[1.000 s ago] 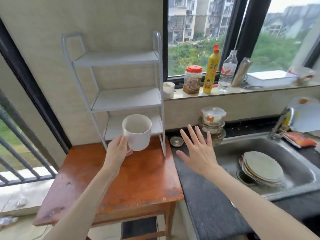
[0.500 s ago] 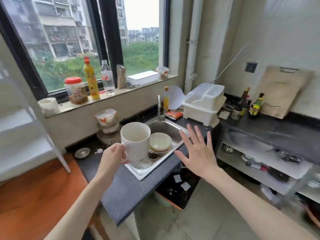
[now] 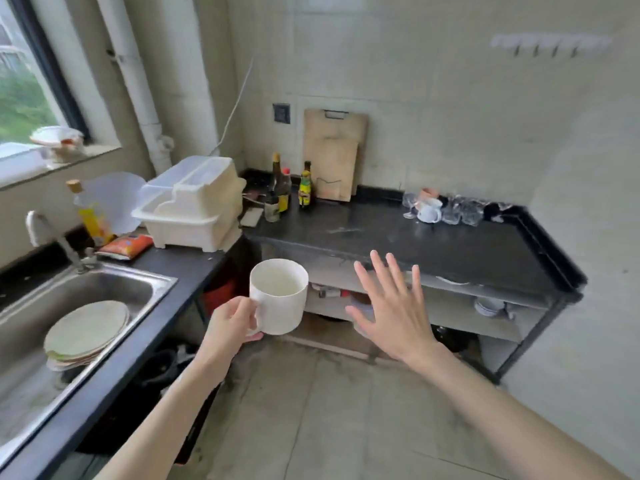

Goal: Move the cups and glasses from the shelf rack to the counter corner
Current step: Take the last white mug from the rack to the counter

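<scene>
Left hand (image 3: 231, 323): fingers curled round the handle of a white mug (image 3: 279, 295) — held upright in the air, above the floor, between sink (image 3: 104, 289) and counter (image 3: 433, 247).
Right hand (image 3: 391, 313): fingers spread straight, holding nothing, just beside the mug.
Counter corner: cluster of cups and glasses (image 3: 446, 207) — standing by the wall.
Sink: stacked plates (image 3: 86, 330).

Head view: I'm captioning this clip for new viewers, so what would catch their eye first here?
The white mug held up mid-frame in the left hand, with the right hand spread open beside it. Behind them, a cluster of cups and glasses sits at the far corner of the dark counter.
</scene>
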Tool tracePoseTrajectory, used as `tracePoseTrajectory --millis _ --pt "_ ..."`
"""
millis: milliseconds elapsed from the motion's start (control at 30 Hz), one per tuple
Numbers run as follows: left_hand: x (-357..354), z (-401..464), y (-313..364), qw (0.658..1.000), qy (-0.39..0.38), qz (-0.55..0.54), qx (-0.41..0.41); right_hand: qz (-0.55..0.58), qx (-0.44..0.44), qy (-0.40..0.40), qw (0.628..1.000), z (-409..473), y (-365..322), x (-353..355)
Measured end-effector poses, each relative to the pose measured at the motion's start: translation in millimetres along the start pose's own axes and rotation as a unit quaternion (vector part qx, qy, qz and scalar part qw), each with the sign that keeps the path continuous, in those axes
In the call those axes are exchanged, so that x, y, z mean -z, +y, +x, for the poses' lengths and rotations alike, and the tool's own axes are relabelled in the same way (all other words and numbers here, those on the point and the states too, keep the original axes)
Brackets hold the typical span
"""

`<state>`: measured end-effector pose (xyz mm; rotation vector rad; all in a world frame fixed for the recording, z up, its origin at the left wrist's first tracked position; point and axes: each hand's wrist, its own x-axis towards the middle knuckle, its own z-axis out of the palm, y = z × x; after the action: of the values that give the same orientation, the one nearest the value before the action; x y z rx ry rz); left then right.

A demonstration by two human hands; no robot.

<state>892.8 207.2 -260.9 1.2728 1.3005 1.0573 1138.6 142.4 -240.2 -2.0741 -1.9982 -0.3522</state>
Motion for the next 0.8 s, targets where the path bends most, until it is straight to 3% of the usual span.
tracePoseTrajectory --millis 433,800 --pt "-307.5 158.5 37.4 0.974 -0.222 0.023 -0.036 -0.085 -0.189 0.001 0.978 70.4 272.1 -33.7" --pt "-508.9 283.2 62.0 0.953 -0.297 0.059 -0.005 -0.107 -0.268 -0.018 0.957 158.4 446.8 -72.1"
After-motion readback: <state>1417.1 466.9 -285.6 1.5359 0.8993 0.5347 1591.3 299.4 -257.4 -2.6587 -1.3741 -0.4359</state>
